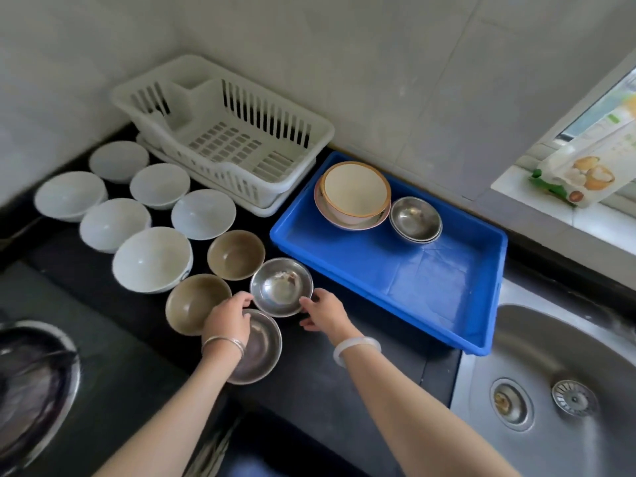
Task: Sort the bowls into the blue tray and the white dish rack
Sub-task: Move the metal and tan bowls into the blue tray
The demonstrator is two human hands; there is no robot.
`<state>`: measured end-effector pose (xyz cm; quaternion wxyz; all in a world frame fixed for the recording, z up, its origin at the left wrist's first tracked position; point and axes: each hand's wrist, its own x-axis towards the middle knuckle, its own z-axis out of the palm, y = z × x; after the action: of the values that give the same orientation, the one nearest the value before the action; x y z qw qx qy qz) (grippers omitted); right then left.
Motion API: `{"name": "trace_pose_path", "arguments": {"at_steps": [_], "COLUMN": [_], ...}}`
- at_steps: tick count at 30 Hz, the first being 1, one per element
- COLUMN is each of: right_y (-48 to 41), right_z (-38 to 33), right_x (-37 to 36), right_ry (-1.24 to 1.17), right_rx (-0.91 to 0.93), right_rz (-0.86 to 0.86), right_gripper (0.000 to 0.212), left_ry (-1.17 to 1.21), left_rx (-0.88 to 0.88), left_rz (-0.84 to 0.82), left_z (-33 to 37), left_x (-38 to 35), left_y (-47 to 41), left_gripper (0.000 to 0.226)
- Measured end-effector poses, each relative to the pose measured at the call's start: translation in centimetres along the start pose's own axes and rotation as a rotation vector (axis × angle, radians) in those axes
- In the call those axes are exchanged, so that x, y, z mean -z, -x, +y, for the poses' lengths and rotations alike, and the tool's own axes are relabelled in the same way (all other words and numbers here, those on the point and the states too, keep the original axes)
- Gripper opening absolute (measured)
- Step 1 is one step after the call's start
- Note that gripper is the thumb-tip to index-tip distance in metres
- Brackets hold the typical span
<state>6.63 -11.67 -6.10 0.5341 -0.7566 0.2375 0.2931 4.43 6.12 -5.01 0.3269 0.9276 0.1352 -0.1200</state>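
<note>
A steel bowl (281, 286) sits on the black counter between my hands. My left hand (228, 320) touches its left rim and my right hand (323, 310) touches its right rim, fingers curled on the edge. A second steel bowl (260, 349) lies partly under my left hand. Two brown bowls (236, 254) (192, 302) stand beside them, and several white bowls (151, 258) fill the counter's left. The blue tray (430, 287) holds stacked cream and pink bowls (354, 194) and stacked steel bowls (415, 217). No bowls lie inside the white dish rack (227, 139).
A steel sink (550, 373) lies at the right, just past the tray. A wok on a stove (31, 383) is at the lower left. A printed bag (585, 173) rests on the window sill. Tiled walls close the back.
</note>
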Motion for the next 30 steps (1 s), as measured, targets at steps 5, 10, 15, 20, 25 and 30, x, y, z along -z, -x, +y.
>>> {"name": "trace_pose_path", "arguments": {"at_steps": [5,10,15,20,25,30], "right_y": [-0.3,1.4,3.1,4.2,4.8,5.4], "right_z": [-0.4,0.7,1.7,1.8,1.8,2.3], "right_x": [-0.1,1.1,2.8,4.4,5.7,6.0], "right_ry": [-0.165,-0.179,-0.174,-0.144,-0.07,0.0], "right_rx": [-0.017,0.029,0.063,0.089,0.101,0.107], "right_rz": [0.084,0.141,0.167,0.204,0.249,0.281], "right_gripper": [0.019,0.018,0.022,0.02,0.018,0.019], "left_ry": [0.018,-0.037,-0.077,0.093,0.382,0.648], "left_rx": [0.017,-0.007,-0.039,0.03,0.177,0.314], "left_rz": [-0.04,-0.074,-0.081,-0.176,-0.241,-0.276], "left_z": [-0.3,-0.3,0.5,1.9,2.4,2.9], "left_x": [0.1,0.0,-0.5,-1.3,-2.1,-2.8], "left_y": [-1.1,-1.3,-1.1,-1.6,-2.2,-1.8], "left_gripper": [0.02,0.021,0.026,0.016,0.017,0.012]}}
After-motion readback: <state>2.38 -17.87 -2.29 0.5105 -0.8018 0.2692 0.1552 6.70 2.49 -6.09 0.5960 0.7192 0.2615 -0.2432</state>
